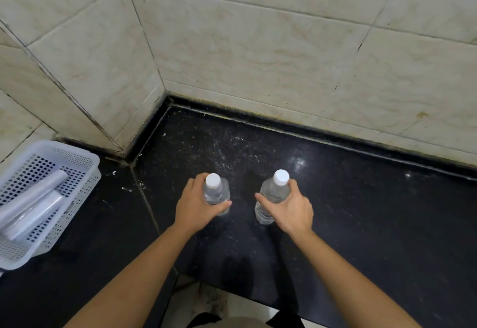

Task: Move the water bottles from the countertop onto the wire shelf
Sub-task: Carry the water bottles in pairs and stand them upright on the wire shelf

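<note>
While the tiled wall [258, 43] fills the upper frame, the black tabletop [374, 219] spreads below, with a white perforated basket [91, 180] at the left edge holding pale rolls [33, 206]. Centre frame — left hand [196, 206] wraps the left bottle [216, 193], right hand [291, 211] grips the right bottle [273, 190] — both bottles standing on the tabletop.

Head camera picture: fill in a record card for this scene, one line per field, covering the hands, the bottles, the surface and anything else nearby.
left hand: grips the left bottle below its cap
right hand: grips the right bottle below its cap
bottles: clear, white caps on
surface: black countertop in a tiled corner
nearby: white basket at left, holding pale rolls
wire shelf: not in view
</note>
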Action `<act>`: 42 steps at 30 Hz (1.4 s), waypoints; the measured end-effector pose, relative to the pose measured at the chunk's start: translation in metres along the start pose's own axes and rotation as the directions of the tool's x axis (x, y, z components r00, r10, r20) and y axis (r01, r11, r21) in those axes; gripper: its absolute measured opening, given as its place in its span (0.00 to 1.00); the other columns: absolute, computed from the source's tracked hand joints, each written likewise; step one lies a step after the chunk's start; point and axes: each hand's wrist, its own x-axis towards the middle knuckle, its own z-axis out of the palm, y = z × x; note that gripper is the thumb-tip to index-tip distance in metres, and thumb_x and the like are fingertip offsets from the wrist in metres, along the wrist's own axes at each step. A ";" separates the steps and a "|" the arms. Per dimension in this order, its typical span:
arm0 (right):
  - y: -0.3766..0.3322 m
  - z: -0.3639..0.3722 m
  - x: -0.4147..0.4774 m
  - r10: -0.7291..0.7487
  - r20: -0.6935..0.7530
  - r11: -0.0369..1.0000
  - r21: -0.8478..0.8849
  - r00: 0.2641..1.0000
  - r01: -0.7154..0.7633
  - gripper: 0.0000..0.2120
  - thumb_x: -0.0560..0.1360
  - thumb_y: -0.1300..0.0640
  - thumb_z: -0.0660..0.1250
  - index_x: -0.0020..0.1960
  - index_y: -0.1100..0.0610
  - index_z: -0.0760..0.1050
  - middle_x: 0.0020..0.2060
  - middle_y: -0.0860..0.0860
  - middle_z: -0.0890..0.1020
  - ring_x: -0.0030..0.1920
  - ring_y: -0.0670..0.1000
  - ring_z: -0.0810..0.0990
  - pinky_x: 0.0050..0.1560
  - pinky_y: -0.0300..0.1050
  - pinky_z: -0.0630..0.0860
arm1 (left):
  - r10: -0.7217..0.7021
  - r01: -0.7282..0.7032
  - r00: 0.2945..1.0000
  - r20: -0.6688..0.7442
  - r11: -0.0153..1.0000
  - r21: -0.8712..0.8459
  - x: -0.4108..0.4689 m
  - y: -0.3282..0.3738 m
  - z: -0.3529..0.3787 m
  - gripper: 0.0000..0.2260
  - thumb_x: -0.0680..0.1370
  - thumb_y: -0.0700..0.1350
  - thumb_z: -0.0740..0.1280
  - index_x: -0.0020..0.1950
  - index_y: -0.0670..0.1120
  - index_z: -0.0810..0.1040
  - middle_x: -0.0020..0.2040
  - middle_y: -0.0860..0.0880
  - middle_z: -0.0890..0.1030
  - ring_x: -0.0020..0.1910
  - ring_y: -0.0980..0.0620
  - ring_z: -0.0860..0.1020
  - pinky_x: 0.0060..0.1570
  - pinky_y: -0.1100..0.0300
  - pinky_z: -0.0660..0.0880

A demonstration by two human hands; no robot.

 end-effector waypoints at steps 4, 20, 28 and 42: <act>0.016 -0.001 0.002 -0.099 0.114 0.982 0.175 0.988 0.078 0.37 0.63 0.39 0.80 0.65 0.45 0.65 0.60 0.43 0.75 0.57 0.47 0.78 0.57 0.46 0.77 | -0.028 0.028 1.000 0.008 0.997 -0.069 0.000 0.003 0.007 0.41 0.65 0.58 0.80 0.71 0.53 0.62 0.66 0.50 0.71 0.65 0.48 0.72 0.62 0.46 0.75; 0.003 -0.033 0.004 0.007 0.064 0.907 0.420 0.998 -0.033 0.26 0.62 0.34 0.79 0.50 0.48 0.78 0.45 0.43 0.85 0.47 0.43 0.83 0.50 0.44 0.78 | -0.149 0.201 0.979 0.142 0.834 -0.514 0.015 0.039 -0.033 0.11 0.74 0.50 0.76 0.52 0.48 0.81 0.49 0.49 0.86 0.50 0.50 0.85 0.55 0.49 0.82; -0.053 -0.117 0.018 -0.126 -0.090 0.534 0.833 0.988 0.144 0.22 0.65 0.45 0.78 0.53 0.55 0.81 0.44 0.49 0.86 0.46 0.48 0.84 0.53 0.46 0.80 | -0.009 0.060 0.997 0.076 0.704 -0.707 0.037 0.125 -0.068 0.20 0.67 0.52 0.77 0.49 0.41 0.77 0.43 0.40 0.82 0.44 0.45 0.83 0.50 0.46 0.79; -0.056 -0.240 -0.003 -0.166 -0.113 0.530 0.827 0.980 0.186 0.26 0.68 0.31 0.72 0.52 0.52 0.80 0.45 0.50 0.87 0.49 0.52 0.86 0.56 0.52 0.80 | 0.273 -0.059 0.956 0.111 0.547 -0.835 0.013 0.279 -0.106 0.27 0.73 0.69 0.59 0.55 0.48 0.75 0.47 0.48 0.81 0.46 0.49 0.80 0.47 0.54 0.77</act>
